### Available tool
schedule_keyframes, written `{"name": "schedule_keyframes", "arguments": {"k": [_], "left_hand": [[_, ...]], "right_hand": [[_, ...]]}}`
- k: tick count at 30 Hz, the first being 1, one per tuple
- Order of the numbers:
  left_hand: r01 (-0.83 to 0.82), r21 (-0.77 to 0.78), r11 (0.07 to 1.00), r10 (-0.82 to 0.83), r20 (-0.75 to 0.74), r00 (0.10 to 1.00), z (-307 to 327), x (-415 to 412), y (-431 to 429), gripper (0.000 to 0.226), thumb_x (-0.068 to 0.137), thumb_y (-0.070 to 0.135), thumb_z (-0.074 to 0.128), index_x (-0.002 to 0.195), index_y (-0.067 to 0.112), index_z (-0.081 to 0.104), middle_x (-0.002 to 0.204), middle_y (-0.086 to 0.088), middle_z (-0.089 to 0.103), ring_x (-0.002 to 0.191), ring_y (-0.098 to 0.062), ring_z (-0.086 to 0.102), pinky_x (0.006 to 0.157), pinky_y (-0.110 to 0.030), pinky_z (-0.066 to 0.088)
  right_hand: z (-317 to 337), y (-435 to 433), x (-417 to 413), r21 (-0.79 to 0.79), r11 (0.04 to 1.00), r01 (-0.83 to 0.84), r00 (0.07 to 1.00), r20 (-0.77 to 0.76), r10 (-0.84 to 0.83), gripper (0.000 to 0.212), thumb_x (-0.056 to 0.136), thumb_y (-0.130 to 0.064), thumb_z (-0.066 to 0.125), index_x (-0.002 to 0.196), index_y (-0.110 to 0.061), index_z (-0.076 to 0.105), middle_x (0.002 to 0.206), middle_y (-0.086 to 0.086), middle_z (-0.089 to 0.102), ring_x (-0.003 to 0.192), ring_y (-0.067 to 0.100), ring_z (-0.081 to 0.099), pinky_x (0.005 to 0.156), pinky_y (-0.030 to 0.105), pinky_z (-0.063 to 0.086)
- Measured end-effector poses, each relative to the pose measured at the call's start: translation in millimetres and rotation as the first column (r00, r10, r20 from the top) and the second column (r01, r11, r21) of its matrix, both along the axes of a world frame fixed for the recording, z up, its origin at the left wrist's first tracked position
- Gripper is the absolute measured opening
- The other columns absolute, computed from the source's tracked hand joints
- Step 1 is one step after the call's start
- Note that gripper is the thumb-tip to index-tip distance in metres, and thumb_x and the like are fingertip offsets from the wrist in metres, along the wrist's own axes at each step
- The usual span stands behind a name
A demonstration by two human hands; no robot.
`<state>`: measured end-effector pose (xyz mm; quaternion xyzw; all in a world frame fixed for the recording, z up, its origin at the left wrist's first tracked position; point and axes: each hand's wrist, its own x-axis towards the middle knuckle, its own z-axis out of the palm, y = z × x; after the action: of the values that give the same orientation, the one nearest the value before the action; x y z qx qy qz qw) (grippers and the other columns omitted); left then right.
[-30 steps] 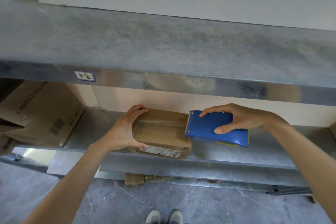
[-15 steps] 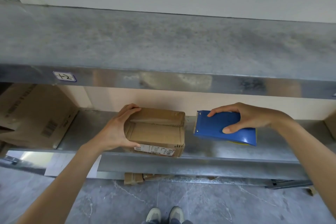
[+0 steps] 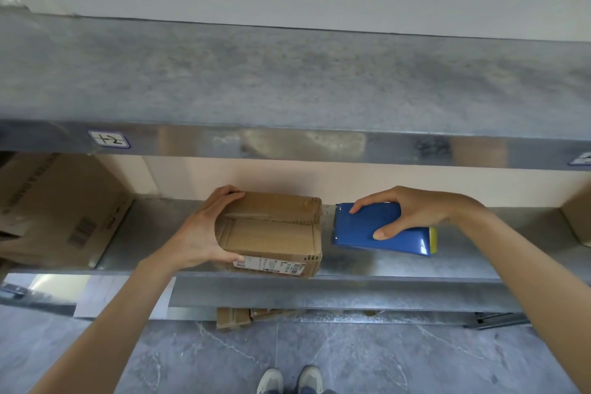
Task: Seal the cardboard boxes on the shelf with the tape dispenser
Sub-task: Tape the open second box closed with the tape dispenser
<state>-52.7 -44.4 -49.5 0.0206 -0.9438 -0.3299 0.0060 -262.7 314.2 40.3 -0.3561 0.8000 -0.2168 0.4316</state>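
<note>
A small brown cardboard box [image 3: 275, 233] with a white shipping label on its front sits near the front edge of the metal shelf [image 3: 383, 262]. My left hand [image 3: 198, 230] grips its left end, fingers over the top and thumb at the front. My right hand [image 3: 412, 211] holds the blue tape dispenser [image 3: 377, 230], which has a yellow rear end. The dispenser's front edge hovers just right of the box, a small gap apart from it.
A large flattened cardboard box [image 3: 54, 211] leans at the shelf's left end. Another box edge [image 3: 579, 217] shows at the far right. A second metal shelf [image 3: 287, 83] runs above. Cardboard scraps [image 3: 236, 318] lie on the grey floor below, near my shoes [image 3: 291, 381].
The tape dispenser has drawn away from the box's right end to the right, opening a gap. My left hand still grips the box, which has stayed in place.
</note>
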Motion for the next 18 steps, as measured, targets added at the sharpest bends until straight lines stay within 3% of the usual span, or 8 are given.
{"name": "schedule_keyframes", "arguments": {"k": [5, 12, 18], "left_hand": [[-0.007, -0.001, 1.0, 0.007, -0.022, 1.0, -1.2, -0.6, 0.6, 0.118, 0.05, 0.049, 0.095, 0.148, 0.04, 0.03, 0.155, 0.024, 0.018, 0.14, -0.003, 0.031, 0.116, -0.033, 0.033], [-0.008, 0.015, 1.0, 0.009, -0.06, 0.998, -0.6, -1.3, 2.5, 0.116, 0.049, 0.043, 0.097, 0.146, 0.036, 0.035, 0.151, 0.022, 0.025, 0.136, 0.0, 0.033, 0.111, -0.027, 0.034], [-0.015, 0.028, 0.999, 0.017, -0.056, 0.998, -1.8, -1.3, 3.0, 0.117, 0.049, 0.044, 0.096, 0.147, 0.035, 0.034, 0.152, 0.021, 0.025, 0.138, 0.001, 0.031, 0.112, -0.022, 0.028]], "right_hand": [[-1.3, -14.4, 6.2, 0.01, 1.0, 0.018, 0.999, -0.028, -0.018, 0.044, 0.079, -0.039, 0.083, 0.114, -0.057, 0.063, 0.126, -0.028, 0.058, 0.114, 0.001, 0.057, 0.101, 0.029, 0.049], [1.3, -34.8, 13.7, 0.026, 0.999, -0.024, 0.991, -0.131, 0.027, 0.043, 0.076, -0.041, 0.083, 0.11, -0.06, 0.064, 0.118, -0.043, 0.055, 0.112, -0.015, 0.05, 0.097, 0.023, 0.043], [2.4, -46.0, 23.2, 0.039, 0.999, -0.035, 0.979, -0.201, 0.042, 0.046, 0.073, -0.046, 0.083, 0.112, -0.057, 0.063, 0.129, -0.027, 0.056, 0.12, 0.008, 0.053, 0.103, 0.04, 0.046]]}}
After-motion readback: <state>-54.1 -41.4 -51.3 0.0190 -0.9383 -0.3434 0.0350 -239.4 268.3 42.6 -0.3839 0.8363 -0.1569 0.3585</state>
